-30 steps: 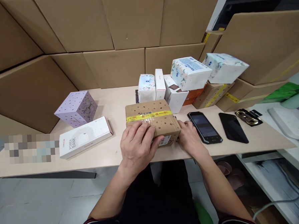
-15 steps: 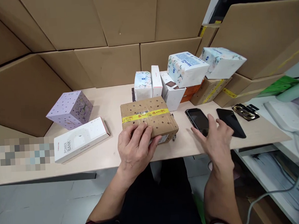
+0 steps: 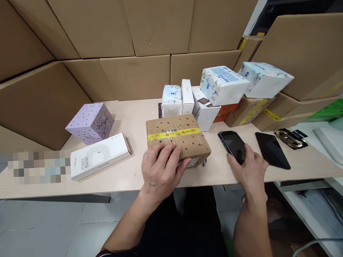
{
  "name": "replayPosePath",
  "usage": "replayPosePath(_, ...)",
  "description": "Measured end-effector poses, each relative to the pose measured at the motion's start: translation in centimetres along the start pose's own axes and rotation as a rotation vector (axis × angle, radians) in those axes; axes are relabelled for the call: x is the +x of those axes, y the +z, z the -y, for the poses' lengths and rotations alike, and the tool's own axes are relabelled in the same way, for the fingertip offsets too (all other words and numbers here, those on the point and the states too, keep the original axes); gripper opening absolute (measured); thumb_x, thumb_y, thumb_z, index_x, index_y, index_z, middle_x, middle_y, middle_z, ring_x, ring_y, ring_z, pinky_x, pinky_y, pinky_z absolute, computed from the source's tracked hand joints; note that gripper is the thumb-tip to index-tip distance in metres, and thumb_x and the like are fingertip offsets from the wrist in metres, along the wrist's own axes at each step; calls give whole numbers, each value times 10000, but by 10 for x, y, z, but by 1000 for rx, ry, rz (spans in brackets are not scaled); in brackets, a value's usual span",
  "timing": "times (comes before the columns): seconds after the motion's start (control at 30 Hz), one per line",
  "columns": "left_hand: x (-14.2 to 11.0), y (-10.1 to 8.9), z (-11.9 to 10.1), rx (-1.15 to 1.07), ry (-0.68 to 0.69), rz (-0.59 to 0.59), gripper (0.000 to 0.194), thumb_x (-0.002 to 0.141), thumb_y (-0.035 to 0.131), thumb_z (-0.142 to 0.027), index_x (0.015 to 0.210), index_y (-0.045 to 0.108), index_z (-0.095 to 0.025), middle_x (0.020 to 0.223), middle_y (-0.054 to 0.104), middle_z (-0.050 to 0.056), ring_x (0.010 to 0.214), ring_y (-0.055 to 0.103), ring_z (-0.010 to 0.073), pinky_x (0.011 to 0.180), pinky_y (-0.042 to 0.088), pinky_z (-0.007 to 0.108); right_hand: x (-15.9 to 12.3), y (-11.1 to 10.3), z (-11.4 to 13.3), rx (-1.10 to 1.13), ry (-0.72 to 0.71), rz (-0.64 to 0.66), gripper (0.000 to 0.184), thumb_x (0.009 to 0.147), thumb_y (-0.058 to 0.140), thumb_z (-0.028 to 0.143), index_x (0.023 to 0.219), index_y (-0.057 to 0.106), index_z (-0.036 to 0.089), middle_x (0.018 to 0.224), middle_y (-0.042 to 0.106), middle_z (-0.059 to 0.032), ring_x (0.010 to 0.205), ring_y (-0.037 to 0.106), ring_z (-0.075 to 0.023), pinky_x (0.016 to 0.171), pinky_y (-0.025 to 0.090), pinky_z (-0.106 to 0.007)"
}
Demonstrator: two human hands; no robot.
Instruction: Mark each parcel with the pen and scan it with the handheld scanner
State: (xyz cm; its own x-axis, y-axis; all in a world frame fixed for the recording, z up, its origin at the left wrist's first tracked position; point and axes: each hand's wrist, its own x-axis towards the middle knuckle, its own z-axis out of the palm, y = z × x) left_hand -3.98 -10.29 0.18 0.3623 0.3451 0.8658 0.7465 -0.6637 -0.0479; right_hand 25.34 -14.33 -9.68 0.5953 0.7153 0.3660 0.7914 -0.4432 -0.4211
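Note:
A brown cardboard parcel (image 3: 179, 137) bound with yellow tape lies near the front edge of the pale table (image 3: 131, 123). My left hand (image 3: 162, 171) rests on its near left corner, fingers curled over the top and thumb against the side. My right hand (image 3: 250, 170) closes round the near end of a black rugged handheld device (image 3: 234, 146) lying just right of the parcel. A second flat black phone (image 3: 272, 154) lies further right, untouched.
A white power bank box (image 3: 99, 155) and a lilac dotted cube box (image 3: 90, 123) sit at the left. Behind the parcel stand small white boxes (image 3: 187, 99) and tissue packs (image 3: 222, 83) on taped cartons. Gold scissors (image 3: 288, 137) lie at the right. Large cardboard cartons (image 3: 132, 31) wall the back.
My right hand left the parcel's right side, swung to the right and came down on the black handheld device. My left hand stayed on the parcel.

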Motion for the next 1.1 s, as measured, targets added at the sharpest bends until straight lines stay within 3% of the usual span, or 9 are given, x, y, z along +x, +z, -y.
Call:
replayPosePath(0.2,1,1,-1,0,3,-12,338,818,772,-389,1037,693,-143,1025,764,83,926,648,270,802,514,393,-15,-11,5,265,-44,-101,876,789,585,647,1437,496,64,1320,598,-241,1256,535,-369,1096,374,-576)
replayPosePath(0.37,0,0,-1,-1,-9,-6,318,842,743,-382,1059,690,-156,1029,759,85,946,649,265,825,514,396,-37,-35,40,490,3,-171,786,786,710,525,1459,483,186,1433,553,-162,1331,518,-329,1121,401,-551)
replayPosePath(0.53,-3,-3,-2,-24,-29,30,313,845,732,-322,1105,680,-154,1074,749,95,979,640,269,857,517,408,-48,-52,79,630,-184,-180,743,825,711,439,1476,438,208,1455,515,-155,1342,509,-312,1102,428,-552)
replayPosePath(0.67,-4,-4,-3,-50,-58,43,342,861,707,-300,1172,659,-165,1111,738,98,1015,639,264,893,512,404,-52,-53,106,631,-339,-183,735,833,720,416,1476,420,225,1436,525,-152,1318,521,-310,1075,449,-555)
replayPosePath(0.8,-4,-4,-4,-58,-101,39,475,870,695,-291,1301,588,-125,1078,736,110,1022,643,262,901,505,392,-57,-52,126,533,-473,-272,699,853,705,416,1463,425,220,1374,551,-170,1291,533,-324,1050,455,-571)
replayPosePath(0.9,-4,-4,-5,-62,-115,41,515,874,690,-294,1339,564,-112,1074,733,113,1020,640,262,906,496,390,-60,-53,131,485,-511,-317,718,854,711,401,1479,406,220,1366,546,-183,1286,533,-336,1042,457,-569)
replayPosePath(1.1,-5,-2,-8,-47,-128,33,504,886,678,-285,1350,568,-121,1129,734,107,1031,617,259,909,472,391,-63,-56,132,473,-526,-279,758,839,733,386,1494,398,205,1367,551,-194,1275,533,-339,1038,462,-565)
